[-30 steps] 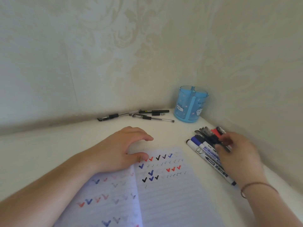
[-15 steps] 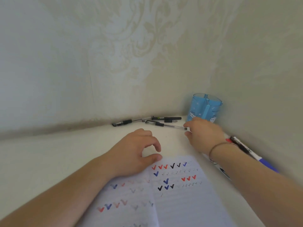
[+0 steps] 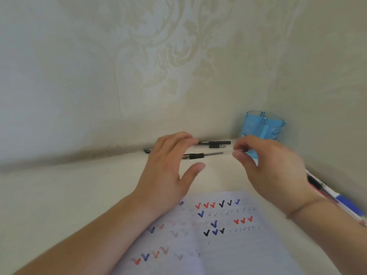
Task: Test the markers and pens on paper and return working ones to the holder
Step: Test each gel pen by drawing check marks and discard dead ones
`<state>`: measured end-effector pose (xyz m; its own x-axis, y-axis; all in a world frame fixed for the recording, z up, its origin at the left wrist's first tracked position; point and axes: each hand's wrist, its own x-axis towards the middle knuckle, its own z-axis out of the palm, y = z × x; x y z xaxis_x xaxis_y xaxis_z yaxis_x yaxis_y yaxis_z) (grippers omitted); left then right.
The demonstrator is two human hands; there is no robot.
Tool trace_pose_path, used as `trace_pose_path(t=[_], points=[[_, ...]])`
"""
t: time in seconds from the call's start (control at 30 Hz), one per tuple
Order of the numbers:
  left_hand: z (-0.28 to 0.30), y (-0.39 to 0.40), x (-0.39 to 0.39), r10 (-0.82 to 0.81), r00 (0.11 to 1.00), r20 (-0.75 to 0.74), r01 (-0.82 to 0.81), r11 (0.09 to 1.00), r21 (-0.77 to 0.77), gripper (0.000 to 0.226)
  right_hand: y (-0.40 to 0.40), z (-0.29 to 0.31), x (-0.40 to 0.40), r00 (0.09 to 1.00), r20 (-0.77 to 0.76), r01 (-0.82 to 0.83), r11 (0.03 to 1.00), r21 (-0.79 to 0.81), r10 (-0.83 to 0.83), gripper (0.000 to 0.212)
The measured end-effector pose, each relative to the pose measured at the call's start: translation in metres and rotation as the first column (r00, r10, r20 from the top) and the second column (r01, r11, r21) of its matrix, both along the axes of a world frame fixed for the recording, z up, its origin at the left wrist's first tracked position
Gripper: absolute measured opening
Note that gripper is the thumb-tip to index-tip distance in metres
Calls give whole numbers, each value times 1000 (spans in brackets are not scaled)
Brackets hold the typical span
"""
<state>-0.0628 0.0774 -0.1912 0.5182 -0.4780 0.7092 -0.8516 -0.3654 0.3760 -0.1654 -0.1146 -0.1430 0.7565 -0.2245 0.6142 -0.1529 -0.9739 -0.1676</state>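
A clear-barrelled pen with a black grip (image 3: 198, 155) lies level between my two hands, near the back wall. My right hand (image 3: 272, 169) pinches its right end between thumb and forefinger; that end is blurred. My left hand (image 3: 168, 167) hovers over the pen's left end with fingers spread and thumb out, holding nothing. A black pen (image 3: 215, 143) lies along the wall behind it, and the tip of a third pen (image 3: 147, 150) shows left of my left hand. The blue holder (image 3: 264, 126) stands in the corner. The open notebook (image 3: 228, 245) bears red, blue and black ticks.
Several markers (image 3: 341, 199) lie along the right wall behind my right forearm, partly hidden. Two patterned walls meet in the corner behind the holder. The pale tabletop (image 3: 69, 195) stretches to the left.
My right hand left the markers, reached the clear pen's end and now pinches it. My left hand rose off the notebook and moved forward over the pens.
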Motion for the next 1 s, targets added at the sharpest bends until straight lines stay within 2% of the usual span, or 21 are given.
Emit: trace_pose_path(t=[0.07,0.1,0.13,0.17,0.2,0.23,0.27,0.33,0.4,0.5,0.63,0.7,0.8,0.93,1.0], points=[[1,-1,-4,-71,996,-56,71,997,-9,33,10,2,-25,988,124,-121,952,283,88,6],[1,-1,-7,-146,985,-95,146,989,-7,30,16,2,-35,965,220,-230,854,467,140,11],[2,-2,-11,-227,966,-122,229,973,8,27,24,2,-42,924,331,-367,684,630,190,19],[2,-2,-14,-299,944,-136,307,951,40,25,29,-1,-47,878,420,-478,472,741,229,29],[3,-2,-18,-359,922,-148,374,924,87,22,32,-6,-49,855,442,-512,301,805,271,39],[4,-1,-21,-405,899,-163,427,894,134,20,34,-12,-48,843,415,-500,213,840,342,43],[5,-1,-23,-442,878,-182,471,866,170,19,36,-19,-46,827,357,-478,208,853,434,42],[8,0,-26,-500,834,-233,544,817,191,20,39,-29,-43,799,270,-461,258,849,537,27],[8,1,-26,-550,774,-313,615,770,169,25,39,-34,-42,781,293,-481,231,846,552,18],[6,0,-26,-587,685,-432,687,718,112,25,36,-38,-46,738,308,-507,193,840,600,23],[9,-1,-31,-625,621,-473,732,678,67,22,31,-42,-47,715,279,-513,210,833,641,18],[9,-1,-29,-618,626,-476,728,682,71,24,30,-43,-48,717,275,-522,232,821,641,15],[9,-1,-26,-575,682,-452,683,722,112,28,31,-41,-50,707,308,-548,218,808,637,15],[10,4,-26,-505,745,-435,601,792,110,28,30,-40,-49,729,349,-518,141,844,589,26],[8,5,-22,-470,758,-453,548,835,51,25,30,-39,-49,720,339,-452,39,891,605,37]])
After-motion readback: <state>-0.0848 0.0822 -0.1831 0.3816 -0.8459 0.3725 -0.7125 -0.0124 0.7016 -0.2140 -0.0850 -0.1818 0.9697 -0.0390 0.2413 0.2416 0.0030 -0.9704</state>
